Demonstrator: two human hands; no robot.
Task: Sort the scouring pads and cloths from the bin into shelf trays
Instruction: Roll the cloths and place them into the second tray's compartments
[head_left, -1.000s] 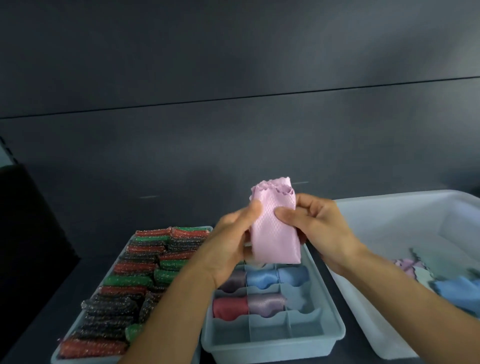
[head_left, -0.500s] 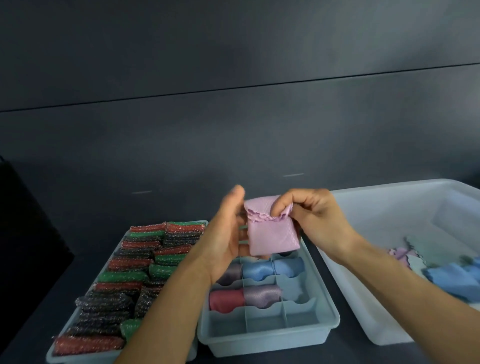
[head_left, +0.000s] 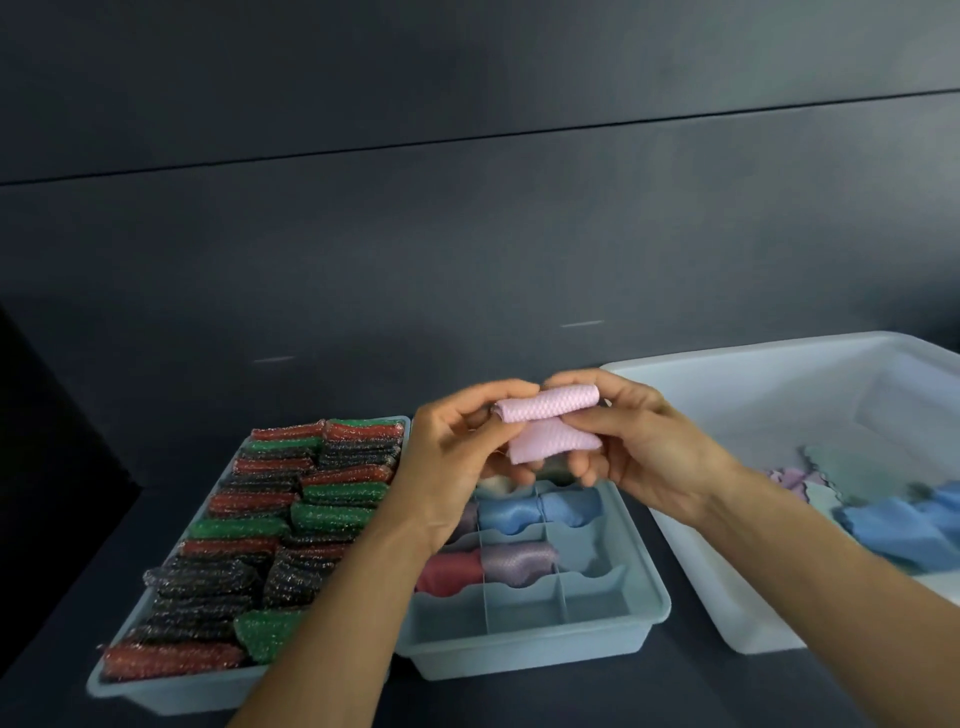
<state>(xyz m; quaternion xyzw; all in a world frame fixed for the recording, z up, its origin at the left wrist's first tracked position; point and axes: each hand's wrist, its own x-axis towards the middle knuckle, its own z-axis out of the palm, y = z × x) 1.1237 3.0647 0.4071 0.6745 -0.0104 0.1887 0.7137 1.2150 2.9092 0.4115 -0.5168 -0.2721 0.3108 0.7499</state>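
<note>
The fingers (head_left: 485, 402) of the left hand (head_left: 457, 462) are curled and pinch the 9 o'clock end of a pink cloth (head_left: 550, 423). The fingers (head_left: 621, 395) of the right hand (head_left: 644, 457) are curled round its 3 o'clock end, with the thumb pressing the loose flap from below. Both hands grip it and neither is free.

The cloth is held in the air between them, half rolled: a tight tube on top and an unrolled flap hanging under it toward 6 o'clock. The tube's long axis runs along the 9-to-3 line, level, with one hand at each end.

At 6 o'clock from the cloth, below the hands and apart from them, is the divided tray (head_left: 535, 660). Its blue roll (head_left: 519, 512), red roll (head_left: 449, 571) and purple roll (head_left: 519, 558) also lie along the 9-to-3 line, so I judge the pink tube is already turned the right way and needs only finishing and lowering. The nearest row of cells looks empty, and so does the cell at 3 o'clock from the purple roll. The right hand looks the nearer to that one.

At 9 o'clock from the divided tray, just beside it, the pad tray (head_left: 171, 693) is packed with red, green and dark scouring pads (head_left: 270, 525). At 3 o'clock the white bin (head_left: 769, 358) holds loose cloths (head_left: 893, 525), blue and pale, not yet sorted.

The loose flap could unroll if either hand lets go before the tube is finished.
</note>
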